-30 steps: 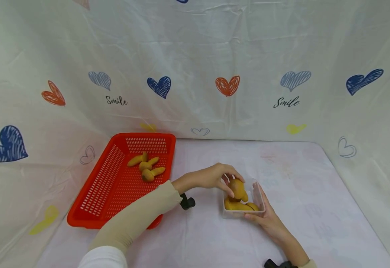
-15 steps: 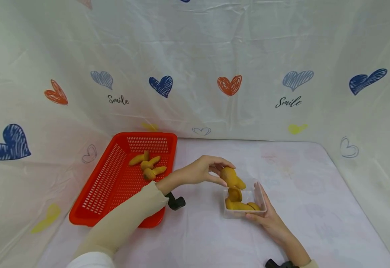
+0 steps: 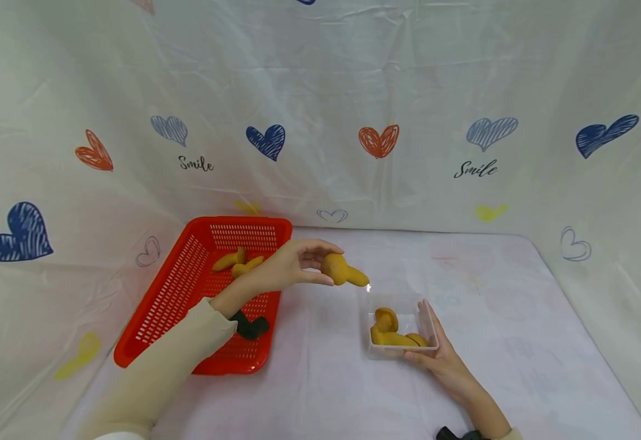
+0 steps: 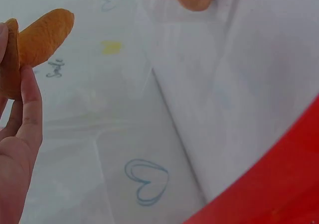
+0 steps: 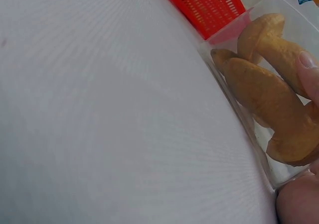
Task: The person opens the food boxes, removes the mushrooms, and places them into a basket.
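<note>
My left hand (image 3: 293, 264) pinches a yellow-brown mushroom (image 3: 335, 269) by its cap, with the stem pointing right, in the air between basket and box. In the left wrist view the thick stem of this mushroom (image 4: 47, 35) shows beside the fingers. My right hand (image 3: 449, 370) grips the right side of a clear plastic box (image 3: 382, 352), thumb at its front. Several mushrooms lie in the box; one mushroom (image 5: 266, 92) rests against its wall in the right wrist view. Part of the right hand lies hidden behind the box.
A red perforated basket (image 3: 157, 299) stands on the left of the white-covered table (image 3: 325, 379). Mushrooms (image 3: 227, 261) lie inside it, partly hidden behind the left hand and forearm. A white curtain (image 3: 320, 79) printed with hearts hangs behind.
My left hand has lifted the mushroom up out of the box and carried it left toward the basket. The right hand and box have stayed in place.
</note>
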Tool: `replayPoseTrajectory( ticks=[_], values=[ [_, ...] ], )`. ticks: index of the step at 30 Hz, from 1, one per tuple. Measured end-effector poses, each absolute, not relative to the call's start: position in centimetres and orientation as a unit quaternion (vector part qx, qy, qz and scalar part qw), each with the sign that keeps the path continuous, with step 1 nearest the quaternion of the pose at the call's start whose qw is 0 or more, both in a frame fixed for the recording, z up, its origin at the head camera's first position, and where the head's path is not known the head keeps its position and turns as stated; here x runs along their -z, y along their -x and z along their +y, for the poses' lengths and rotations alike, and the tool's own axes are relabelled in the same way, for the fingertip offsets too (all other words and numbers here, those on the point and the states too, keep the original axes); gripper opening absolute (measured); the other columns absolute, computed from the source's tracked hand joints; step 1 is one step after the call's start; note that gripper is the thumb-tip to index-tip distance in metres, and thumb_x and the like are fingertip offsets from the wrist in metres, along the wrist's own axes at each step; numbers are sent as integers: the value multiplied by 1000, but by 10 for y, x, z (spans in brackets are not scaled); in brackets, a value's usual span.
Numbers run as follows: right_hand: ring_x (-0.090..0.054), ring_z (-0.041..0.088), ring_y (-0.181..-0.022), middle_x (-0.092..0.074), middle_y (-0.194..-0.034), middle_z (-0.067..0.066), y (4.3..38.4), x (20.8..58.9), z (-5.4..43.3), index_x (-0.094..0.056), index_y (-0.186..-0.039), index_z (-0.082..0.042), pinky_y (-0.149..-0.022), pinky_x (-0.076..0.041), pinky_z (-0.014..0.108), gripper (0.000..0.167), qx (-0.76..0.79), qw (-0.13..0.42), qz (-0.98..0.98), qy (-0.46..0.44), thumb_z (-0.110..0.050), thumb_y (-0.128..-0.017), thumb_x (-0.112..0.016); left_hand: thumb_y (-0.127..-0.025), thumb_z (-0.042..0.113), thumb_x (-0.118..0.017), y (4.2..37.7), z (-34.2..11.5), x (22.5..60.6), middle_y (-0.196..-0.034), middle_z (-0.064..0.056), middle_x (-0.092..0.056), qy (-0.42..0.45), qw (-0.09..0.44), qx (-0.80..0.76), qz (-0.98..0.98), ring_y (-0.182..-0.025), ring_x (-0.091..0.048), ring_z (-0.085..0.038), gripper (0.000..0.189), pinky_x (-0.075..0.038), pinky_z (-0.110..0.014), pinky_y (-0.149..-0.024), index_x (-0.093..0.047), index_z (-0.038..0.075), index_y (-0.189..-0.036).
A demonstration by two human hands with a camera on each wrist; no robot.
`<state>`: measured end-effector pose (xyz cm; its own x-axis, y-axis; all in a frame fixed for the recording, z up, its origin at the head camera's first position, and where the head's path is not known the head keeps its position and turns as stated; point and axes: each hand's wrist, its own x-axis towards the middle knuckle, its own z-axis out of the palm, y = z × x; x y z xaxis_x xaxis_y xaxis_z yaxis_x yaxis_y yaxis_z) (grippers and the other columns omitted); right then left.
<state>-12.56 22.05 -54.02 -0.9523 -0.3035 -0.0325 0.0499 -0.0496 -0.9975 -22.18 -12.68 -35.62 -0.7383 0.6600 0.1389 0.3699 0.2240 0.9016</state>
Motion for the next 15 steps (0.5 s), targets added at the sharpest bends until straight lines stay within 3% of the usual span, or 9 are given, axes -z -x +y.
replayPoseTrajectory(
  ticks=[3,6,9,15],
  values=[
    [-41,29,-135,18,-165,5,126,540,220,5,-160,-34,-95,-51,28,114,720,123,676,98,7,-87,-71,-82,2,-81,222,-140,352,-125,-9,-63,-320,120,-529,777,-109,-64,-22,54,-54,-39,-94,-62,4,-132],
    [-11,42,-146,20,-165,5,126,539,220,6,-160,-33,-95,-50,25,113,723,124,671,107,7,-87,-71,-81,1,-81,223,-153,350,-124,-9,-63,-303,108,-536,780,-109,-64,-23,54,-53,-38,-94,-62,3,-131],
    [15,43,-146,22,-164,6,126,539,220,7,-160,-33,-96,-49,23,113,726,127,666,113,7,-88,-70,-81,1,-81,224,-165,350,-125,-10,-63,-287,102,-540,785,-111,-63,-25,53,-53,-35,-94,-62,2,-131],
    [18,42,-145,21,-164,6,126,540,220,6,-161,-32,-96,-47,21,113,723,125,671,109,7,-87,-71,-81,3,-81,223,-196,356,-128,-12,-62,-255,104,-540,795,-115,-62,-28,54,-53,-30,-93,-61,2,-132]
  ],
)
